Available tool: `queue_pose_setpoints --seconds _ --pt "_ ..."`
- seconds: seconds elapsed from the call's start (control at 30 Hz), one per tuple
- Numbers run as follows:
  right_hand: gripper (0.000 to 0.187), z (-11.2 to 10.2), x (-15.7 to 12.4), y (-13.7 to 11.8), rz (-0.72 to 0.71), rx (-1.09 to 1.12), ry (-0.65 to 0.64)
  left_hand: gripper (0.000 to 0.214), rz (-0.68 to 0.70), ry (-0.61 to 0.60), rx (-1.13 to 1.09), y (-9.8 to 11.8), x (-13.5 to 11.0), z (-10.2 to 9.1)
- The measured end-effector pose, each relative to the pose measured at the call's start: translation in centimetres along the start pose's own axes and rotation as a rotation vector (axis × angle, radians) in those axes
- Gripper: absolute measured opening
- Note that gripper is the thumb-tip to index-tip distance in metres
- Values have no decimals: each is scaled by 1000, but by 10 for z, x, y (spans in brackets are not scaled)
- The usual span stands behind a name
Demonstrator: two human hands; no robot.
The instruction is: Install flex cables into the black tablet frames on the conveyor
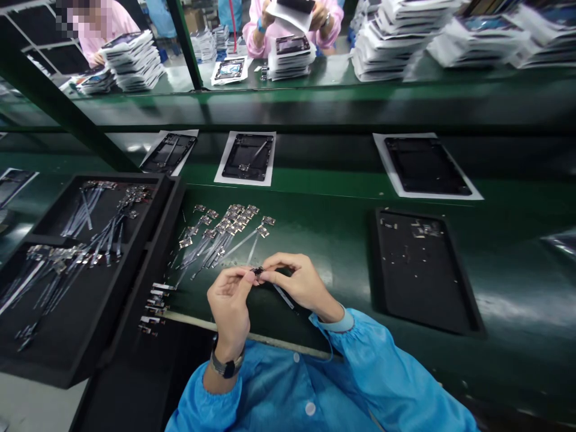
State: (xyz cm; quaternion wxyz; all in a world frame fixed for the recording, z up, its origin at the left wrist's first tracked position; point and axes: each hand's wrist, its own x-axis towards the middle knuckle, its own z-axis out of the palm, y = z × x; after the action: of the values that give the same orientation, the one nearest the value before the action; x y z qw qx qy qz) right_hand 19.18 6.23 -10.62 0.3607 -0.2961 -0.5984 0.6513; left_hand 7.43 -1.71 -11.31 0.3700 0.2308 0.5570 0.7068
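Note:
My left hand (231, 300) and my right hand (297, 279) meet over the green bench near its front edge. Between both sets of fingertips sits a small dark circuit board (257, 271), partly covered by the fingers. A thin ribbon cable (284, 295) hangs below my right hand and seems to belong to that board. Just beyond my hands lies a spread of small circuit boards (234, 221) with silvery ribbon cables trailing toward me. Several small metallic parts (155, 303) stand in a row on the edge of the black tray at my left.
Left stands a black divided tray (121, 312) with bundles of cabled boards. A shallow black tray (423, 282) with small parts lies right. Beyond, black tablet housings (247, 157) rest on white sheets. A green post (67, 102) slants at left. Co-workers in pink (294, 27) sit behind paper-layered stacks (391, 42).

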Motion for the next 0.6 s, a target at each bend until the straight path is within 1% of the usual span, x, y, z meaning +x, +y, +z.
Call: queue_pose_setpoints --seconds 0.2,0.33,0.5,0.6 --pt "25 -1 -1 0 -55 -93 9 10 51 22 55 -1 -3 1" --pt "23 -2 -1 0 -85 -132 9 10 44 25 60 -1 -4 1" --pt "18 -4 0 0 -90 -134 0 11 44 30 53 0 -6 2" --pt "13 -5 -1 1 -91 -117 1 9 64 10 41 0 -8 2"
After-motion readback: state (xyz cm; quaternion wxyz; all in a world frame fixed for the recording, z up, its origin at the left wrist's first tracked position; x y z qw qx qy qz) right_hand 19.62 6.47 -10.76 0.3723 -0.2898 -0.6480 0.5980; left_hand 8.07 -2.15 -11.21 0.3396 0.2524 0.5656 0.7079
